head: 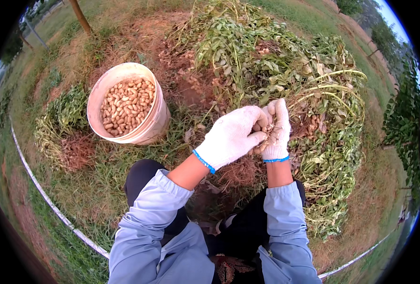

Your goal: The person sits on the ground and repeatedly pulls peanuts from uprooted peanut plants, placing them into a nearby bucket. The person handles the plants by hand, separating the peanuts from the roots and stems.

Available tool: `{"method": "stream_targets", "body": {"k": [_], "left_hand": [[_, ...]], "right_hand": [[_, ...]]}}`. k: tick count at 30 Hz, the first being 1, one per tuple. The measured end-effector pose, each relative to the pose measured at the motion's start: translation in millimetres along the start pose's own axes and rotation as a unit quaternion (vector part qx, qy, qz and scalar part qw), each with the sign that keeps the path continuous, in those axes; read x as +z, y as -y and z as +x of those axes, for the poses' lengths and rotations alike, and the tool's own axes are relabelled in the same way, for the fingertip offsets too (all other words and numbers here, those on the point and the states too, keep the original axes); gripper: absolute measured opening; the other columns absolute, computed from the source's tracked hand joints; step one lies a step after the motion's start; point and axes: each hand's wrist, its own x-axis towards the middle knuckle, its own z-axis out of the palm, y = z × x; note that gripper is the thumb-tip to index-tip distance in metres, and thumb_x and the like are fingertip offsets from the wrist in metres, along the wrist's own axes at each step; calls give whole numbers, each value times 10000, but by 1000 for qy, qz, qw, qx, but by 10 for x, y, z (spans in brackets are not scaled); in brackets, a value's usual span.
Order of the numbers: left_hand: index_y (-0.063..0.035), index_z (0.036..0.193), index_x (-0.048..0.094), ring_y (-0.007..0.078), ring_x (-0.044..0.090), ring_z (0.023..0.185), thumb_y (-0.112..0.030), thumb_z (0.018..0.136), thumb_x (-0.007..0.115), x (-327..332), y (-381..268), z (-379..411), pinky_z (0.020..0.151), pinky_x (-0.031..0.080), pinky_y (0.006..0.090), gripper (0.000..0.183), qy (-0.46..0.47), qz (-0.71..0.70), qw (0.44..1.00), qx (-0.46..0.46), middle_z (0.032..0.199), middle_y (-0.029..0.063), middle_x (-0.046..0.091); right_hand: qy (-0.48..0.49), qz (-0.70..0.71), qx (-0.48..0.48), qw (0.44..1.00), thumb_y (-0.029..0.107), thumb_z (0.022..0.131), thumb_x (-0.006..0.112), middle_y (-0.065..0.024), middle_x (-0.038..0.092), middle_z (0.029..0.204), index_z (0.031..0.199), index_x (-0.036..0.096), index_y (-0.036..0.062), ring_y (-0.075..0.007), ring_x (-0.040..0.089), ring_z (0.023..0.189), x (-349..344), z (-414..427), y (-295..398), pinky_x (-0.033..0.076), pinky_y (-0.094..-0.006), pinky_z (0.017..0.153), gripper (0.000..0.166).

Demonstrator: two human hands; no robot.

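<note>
White knit gloves with blue cuffs cover both hands, which meet in front of me, right of the picture's middle. My left hand (233,133) curls its fingers and thumb around peanut pods (260,146) that partly show beneath its thumb. Against it, my right hand (278,129) is bent around the same cluster, with thin roots or stems visible between the two. How many pods are inside is hidden by the gloves. Below the hands lies a reddish tangle of peanut roots (242,172). Uprooted peanut plants (266,71) with wilting leaves are heaped beyond and to the right.
A white plastic bucket (149,131) holding many picked peanuts (130,103) stands at left, slightly tilted in view. Left of it lies a bundle of plants with bare roots (77,151). A white hose or pipe (53,206) crosses the grass. A thin tree trunk (80,17) rises at far left.
</note>
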Motion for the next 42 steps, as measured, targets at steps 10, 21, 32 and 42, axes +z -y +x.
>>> {"method": "stream_targets", "body": {"k": [10,21,32,42], "left_hand": [[-50,990,566,319,691,833,-178,855,706,6,-9,-33,746,549,403,234,7,23,999,-39,881,144,665],[-64,1009,597,368,673,863,-203,860,692,147,80,-65,772,543,420,225,-41,129,991,-26,904,154,668],[-54,1040,586,418,698,871,-252,934,637,163,121,-81,751,558,453,230,-78,128,988,22,903,186,699],[-54,959,513,328,671,659,-343,1017,466,-67,371,-60,577,546,430,298,-94,-265,936,-210,745,162,638]], "right_hand": [[11,-2,-7,1000,435,1051,541,55,341,577,761,450,167,-88,347,500,50,-29,-55,299,-271,445,405],[6,-20,-44,999,487,1028,559,38,329,556,755,439,163,-110,336,475,20,45,-104,297,-282,427,439],[-44,-45,-45,997,456,1017,597,41,355,614,730,415,172,-110,356,559,126,-25,-113,323,-283,519,443],[36,-75,-48,995,453,1039,556,48,336,603,730,433,154,-112,350,558,98,-44,-176,300,-287,527,447]]}}
